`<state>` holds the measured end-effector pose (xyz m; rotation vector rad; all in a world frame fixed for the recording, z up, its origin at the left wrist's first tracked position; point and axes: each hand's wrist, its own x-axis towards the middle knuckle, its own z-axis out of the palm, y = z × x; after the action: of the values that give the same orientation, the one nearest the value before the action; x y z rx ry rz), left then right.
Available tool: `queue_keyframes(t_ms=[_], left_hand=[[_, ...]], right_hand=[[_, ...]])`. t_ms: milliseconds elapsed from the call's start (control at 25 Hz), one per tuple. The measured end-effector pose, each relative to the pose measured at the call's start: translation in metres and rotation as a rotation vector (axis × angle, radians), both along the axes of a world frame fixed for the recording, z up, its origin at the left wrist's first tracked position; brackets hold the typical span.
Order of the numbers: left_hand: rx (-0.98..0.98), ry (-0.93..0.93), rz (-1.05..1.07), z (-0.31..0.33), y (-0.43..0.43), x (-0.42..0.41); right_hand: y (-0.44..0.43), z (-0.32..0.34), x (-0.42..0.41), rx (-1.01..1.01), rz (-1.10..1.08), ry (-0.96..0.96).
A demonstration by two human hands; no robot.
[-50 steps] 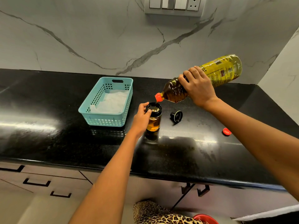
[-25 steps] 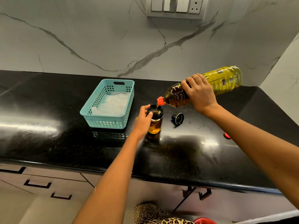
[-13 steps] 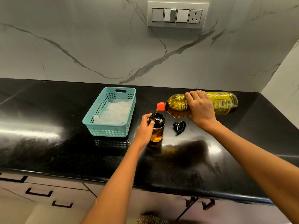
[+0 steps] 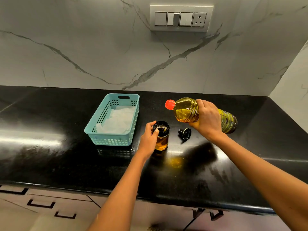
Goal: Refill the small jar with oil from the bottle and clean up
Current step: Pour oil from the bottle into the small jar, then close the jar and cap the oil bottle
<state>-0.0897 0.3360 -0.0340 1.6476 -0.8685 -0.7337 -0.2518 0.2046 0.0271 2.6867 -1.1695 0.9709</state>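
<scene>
A small glass jar (image 4: pixel 162 142) with a black open neck stands on the black counter (image 4: pixel 50 155), holding amber oil. My left hand (image 4: pixel 148 139) grips its upper part from the left. My right hand (image 4: pixel 207 120) holds the oil bottle (image 4: pixel 185 111) round its middle. The bottle is tilted with its red-orange neck (image 4: pixel 170 104) raised up and to the left, above and right of the jar. No oil is running out. The jar's black lid (image 4: pixel 184 133) lies on the counter just right of the jar.
A teal plastic basket (image 4: pixel 115 140) holding white paper towels (image 4: pixel 119 120) sits left of the jar. A marble wall with a switch panel (image 4: pixel 180 18) rises behind. The counter's front edge runs above drawers; a side wall closes the right end.
The bottle's neck has swung up and away from the jar's mouth, ending the pour. My left hand stays on the jar. The camera has tilted upward.
</scene>
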Motion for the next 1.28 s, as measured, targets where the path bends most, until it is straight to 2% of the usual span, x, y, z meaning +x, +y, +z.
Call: queue_keyframes(t_ms=[200,440,640,840,1120,1280], left_hand=[[-0.008,0.006,0.004,-0.001,-0.001,-0.001],[-0.018,-0.007,0.016,-0.001,0.0,-0.002],[-0.017,0.005,0.03,-0.003,-0.002,-0.003],[-0.022,0.005,0.035,-0.005,-0.004,-0.002],[-0.025,0.005,0.051,-0.007,-0.005,-0.002],[-0.03,0.011,0.051,-0.005,-0.004,-0.004]], right_hand=[[0.004,0.007,0.003,0.109,-0.009,-0.146],[0.002,0.018,0.001,0.33,-0.022,-0.523],[-0.003,0.003,-0.013,0.51,-0.12,-0.736],[-0.004,-0.017,-0.026,0.561,-0.131,-0.824],[-0.003,-0.022,-0.032,0.565,-0.067,-0.815],[0.002,-0.021,-0.036,0.634,-0.035,-0.854]])
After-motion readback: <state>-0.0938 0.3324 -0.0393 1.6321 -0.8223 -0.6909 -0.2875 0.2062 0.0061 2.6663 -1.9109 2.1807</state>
